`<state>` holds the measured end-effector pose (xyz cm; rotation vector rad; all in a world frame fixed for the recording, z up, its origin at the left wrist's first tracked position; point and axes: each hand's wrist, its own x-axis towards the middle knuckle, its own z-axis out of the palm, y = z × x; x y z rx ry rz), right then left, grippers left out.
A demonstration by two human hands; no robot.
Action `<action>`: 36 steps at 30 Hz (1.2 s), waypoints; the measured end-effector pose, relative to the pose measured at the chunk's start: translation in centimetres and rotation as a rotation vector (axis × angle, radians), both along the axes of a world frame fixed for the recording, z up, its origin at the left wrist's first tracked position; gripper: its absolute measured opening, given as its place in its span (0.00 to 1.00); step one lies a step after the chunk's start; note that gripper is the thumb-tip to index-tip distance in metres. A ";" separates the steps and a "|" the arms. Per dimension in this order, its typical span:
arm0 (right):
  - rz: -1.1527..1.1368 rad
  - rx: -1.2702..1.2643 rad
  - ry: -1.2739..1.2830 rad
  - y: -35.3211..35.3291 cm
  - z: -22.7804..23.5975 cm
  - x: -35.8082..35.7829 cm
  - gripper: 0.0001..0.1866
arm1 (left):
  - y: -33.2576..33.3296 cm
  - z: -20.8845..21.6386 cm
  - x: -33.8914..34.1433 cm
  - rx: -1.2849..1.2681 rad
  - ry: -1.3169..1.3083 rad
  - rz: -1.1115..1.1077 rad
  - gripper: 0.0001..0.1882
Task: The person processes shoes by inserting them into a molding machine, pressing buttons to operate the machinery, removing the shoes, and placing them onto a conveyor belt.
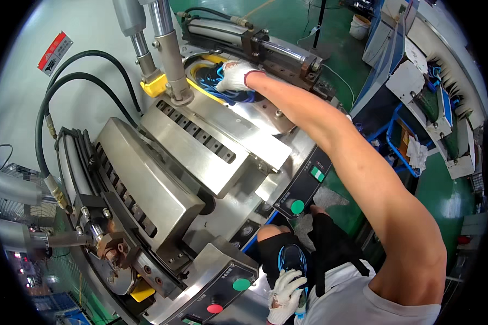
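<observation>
My right hand (234,76), in a white knit glove, reaches to the far side of the metal machine (195,146). Its fingers close on a black shoe with blue trim (209,76), set within a yellow-edged opening; the glove covers part of the shoe. Down by my lap, my left hand (285,295), also gloved, is wrapped around a second black shoe with blue laces (293,257). That shoe's lower end is mostly hidden under the glove.
Two upright piston rods (161,32) stand left of my right hand. Green buttons (297,207) and a red button (214,309) sit on the near panels. Black hoses (43,119) curve at the left. A rack (439,97) with more shoes is at the right, beside a blue cart (398,138).
</observation>
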<state>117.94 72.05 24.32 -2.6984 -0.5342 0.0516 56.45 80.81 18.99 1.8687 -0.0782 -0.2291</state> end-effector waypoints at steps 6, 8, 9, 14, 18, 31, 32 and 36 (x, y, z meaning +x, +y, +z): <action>0.101 -0.194 0.084 -1.1 4.9 -6.7 0.32 | 0.9 -2.4 0.2 0.011 -0.028 -0.097 0.21; 0.184 0.346 -0.460 -2.8 1.9 -14.3 0.43 | 1.0 -2.9 -0.6 -0.032 -0.061 -0.052 0.21; 0.243 0.471 -0.473 -3.6 1.2 -19.2 0.43 | 1.1 -2.8 -0.8 -0.010 -0.032 -0.053 0.21; 0.410 0.485 -0.388 -7.5 -4.4 -37.4 0.43 | -0.2 -2.6 -1.0 -0.059 -0.068 -0.015 0.21; 0.397 0.169 -0.245 -8.1 -10.2 -37.4 0.49 | -1.2 -2.3 -1.2 -0.017 -0.025 0.007 0.23; -0.045 0.610 0.255 -28.3 -4.0 -64.4 0.65 | -16.7 4.2 6.3 -0.079 -0.319 -0.093 0.25; -0.113 0.706 0.171 -28.9 -3.0 -64.8 0.65 | -19.7 5.7 7.3 -0.111 -0.404 -0.138 0.24; -0.577 0.857 -0.421 -32.7 -2.8 -61.7 0.53 | -30.8 11.4 9.1 -0.179 -0.820 -0.486 0.25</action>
